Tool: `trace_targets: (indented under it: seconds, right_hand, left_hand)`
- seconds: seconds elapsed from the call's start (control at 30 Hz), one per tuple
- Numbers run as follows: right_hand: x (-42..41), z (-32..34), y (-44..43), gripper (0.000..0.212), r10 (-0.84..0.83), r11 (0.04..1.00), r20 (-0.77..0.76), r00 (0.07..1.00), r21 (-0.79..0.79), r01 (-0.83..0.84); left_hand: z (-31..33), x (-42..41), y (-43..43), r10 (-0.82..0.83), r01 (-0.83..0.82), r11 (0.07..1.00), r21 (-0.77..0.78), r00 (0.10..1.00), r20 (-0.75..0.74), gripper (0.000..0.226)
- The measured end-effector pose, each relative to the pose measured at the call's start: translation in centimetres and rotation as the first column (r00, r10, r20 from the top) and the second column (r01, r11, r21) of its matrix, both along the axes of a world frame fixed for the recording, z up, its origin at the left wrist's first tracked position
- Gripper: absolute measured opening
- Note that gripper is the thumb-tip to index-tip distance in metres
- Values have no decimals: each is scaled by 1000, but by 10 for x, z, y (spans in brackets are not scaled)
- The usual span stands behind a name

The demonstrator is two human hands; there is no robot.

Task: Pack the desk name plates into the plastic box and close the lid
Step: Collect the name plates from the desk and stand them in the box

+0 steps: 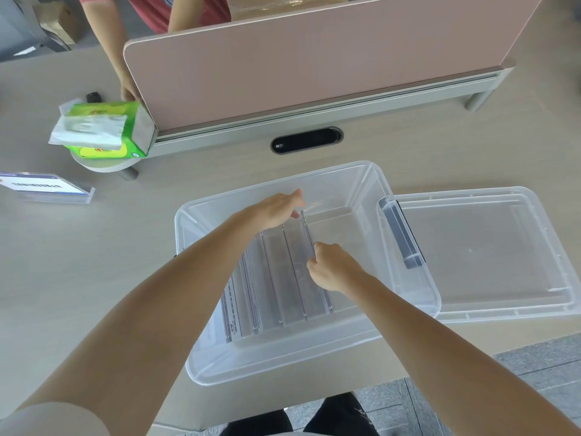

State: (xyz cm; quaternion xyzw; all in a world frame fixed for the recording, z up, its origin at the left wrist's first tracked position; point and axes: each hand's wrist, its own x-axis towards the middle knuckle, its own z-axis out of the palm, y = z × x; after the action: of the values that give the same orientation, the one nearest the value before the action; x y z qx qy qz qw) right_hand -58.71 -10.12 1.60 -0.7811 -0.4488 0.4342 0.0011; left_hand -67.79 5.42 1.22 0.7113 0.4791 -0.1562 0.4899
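A clear plastic box (361,180) sat open near the middle of the desk (78,278), its lid (490,256) lying flat on the desk at about three o'clock from it, touching or overlapping the box's right rim, with a grey latch (401,232) at that edge. Inside the box, several clear name plates (283,278) stood in a row on edge, filling the left half of the floor; the right half was bare.

Both hands reached down into the box. The left hand (276,207) was at the far end of the rightmost plate (309,237), at roughly twelve o'clock in the box, fingers extended and close together, their tips at the plate's top edge. The right hand (333,265) was nearer the middle of that same plate, fingers curled with the thumb against the plate's edge; it seemed to pinch the plate, though the clear plastic made the contact hard to judge.

One more name plate (47,187) with a blue-edged card stood on the desk at nine o'clock, well apart from the box. A green tissue pack (103,127) sat at ten o'clock beside the pink divider (314,64), where another person's hand (129,89) rested.
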Motion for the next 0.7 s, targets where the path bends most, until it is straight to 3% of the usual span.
trace_targets:
  seconds: [0.43, 0.57, 0.7]
  right_hand:
    - [2, 7, -1, 17, 107, 994, -10, 994, -36, -108]
    - [1, 3, -1, 11, 118, 993, 12, 993, 20, -118]
    - [5, 1, 1, 18, 93, 995, -19, 995, -33, -94]
  left_hand:
    - [-2, 0, -2, -85, 87, 993, 80, 996, -24, 51]
    - [-2, -2, -3, -84, 87, 992, 96, 996, -37, 47]
    - [10, 1, -9, -84, 88, 992, 92, 995, -44, 43]
